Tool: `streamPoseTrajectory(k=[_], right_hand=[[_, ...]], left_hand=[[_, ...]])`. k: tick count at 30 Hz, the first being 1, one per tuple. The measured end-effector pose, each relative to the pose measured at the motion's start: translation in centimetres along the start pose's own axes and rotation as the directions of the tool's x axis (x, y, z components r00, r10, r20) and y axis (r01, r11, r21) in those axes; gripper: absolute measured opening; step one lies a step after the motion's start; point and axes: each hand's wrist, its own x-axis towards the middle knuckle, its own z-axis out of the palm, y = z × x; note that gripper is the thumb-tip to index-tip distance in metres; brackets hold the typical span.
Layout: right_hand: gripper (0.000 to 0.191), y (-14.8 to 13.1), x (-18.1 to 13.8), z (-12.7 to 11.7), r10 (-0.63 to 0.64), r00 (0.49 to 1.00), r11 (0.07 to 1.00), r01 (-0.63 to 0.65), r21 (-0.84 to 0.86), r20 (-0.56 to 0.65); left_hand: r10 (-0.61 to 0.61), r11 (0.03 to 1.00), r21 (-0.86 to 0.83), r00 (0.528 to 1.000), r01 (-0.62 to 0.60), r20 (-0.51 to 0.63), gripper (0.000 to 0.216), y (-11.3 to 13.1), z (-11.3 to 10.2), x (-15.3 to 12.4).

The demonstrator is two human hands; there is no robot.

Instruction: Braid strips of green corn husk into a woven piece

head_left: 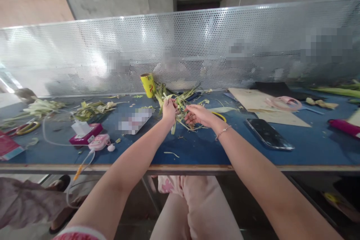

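My left hand [168, 109] is closed around a bundle of pale green plant strips [165, 95] that look like corn husk. Close on its right, my right hand [199, 115] has its fingers curled in at the edge of the bundle. Whatever lies between those fingers is too small to make out. Loose ends of the strips hang below and between both hands, just above the blue tabletop [202, 152]. Behind the left hand, a yellow printed cardboard tube [148, 85] leans among more leaves.
A phone [268, 134] lies right of my right arm, below brown paper sheets [284, 116]. To the left are a light flat packet [136, 120], a purple box [87, 134] with cables and husk piles [92, 111]. A perforated metal screen [112, 41] borders the table's back.
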Motion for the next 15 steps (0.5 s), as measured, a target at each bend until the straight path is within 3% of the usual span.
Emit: streamPoseTrajectory(k=[4,8,15], right_hand=[[0.025,0.0,-0.3,0.4,0.049,0.992,0.993,-0.037,-0.108,0.114],[0.022,0.5,0.1,0.7,-0.075,0.994,0.973,0.091,-0.21,0.086],[0.022,0.9,0.3,2.2,-0.109,0.992,0.993,0.106,0.05,0.066]], left_hand=[[0.006,0.995,-0.1,0.987,-0.023,-0.16,0.023,0.7,0.0,0.0],[-0.006,0.986,-0.163,0.974,-0.032,-0.226,0.022,1.1,0.0,0.1],[0.042,0.978,-0.188,0.971,-0.088,-0.235,0.019,0.7,-0.1,0.6]])
